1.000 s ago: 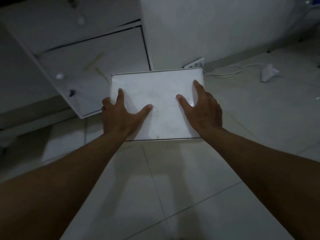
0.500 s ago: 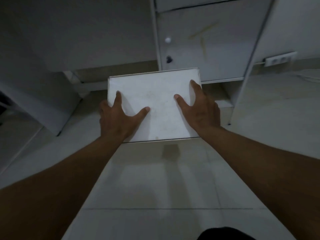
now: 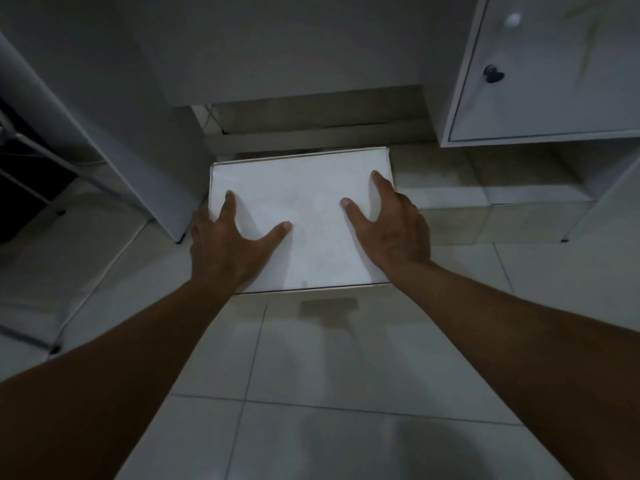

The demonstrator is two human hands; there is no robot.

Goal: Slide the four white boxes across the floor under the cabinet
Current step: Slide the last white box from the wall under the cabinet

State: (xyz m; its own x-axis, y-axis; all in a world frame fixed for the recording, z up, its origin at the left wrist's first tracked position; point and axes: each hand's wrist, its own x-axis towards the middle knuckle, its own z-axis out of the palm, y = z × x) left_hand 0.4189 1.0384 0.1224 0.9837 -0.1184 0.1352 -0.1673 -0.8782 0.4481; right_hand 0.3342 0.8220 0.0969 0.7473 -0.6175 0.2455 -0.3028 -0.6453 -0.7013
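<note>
A single white box (image 3: pixel 308 209) is in view, flat and rectangular, held level low above the tiled floor (image 3: pixel 329 358). My left hand (image 3: pixel 228 251) grips its near left side and my right hand (image 3: pixel 394 226) its right side, thumbs lying on the lid. The box's far edge sits just before a dark low gap (image 3: pixel 318 112) under a white panel (image 3: pixel 277 46). To the right stands a white cabinet (image 3: pixel 554 81) with a door and a dark knob, raised off the floor with open space beneath it. No other boxes are visible.
A tall white side panel (image 3: pixel 104 116) stands close to the left of the box. Further left is a dark metal frame (image 3: pixel 27 161) with thin legs on the floor. A thin cable hangs at the gap's left end.
The view has swung left across the cabinet front. The cabinet door now lies at the upper right, and the box, still in both hands, faces the low gap.
</note>
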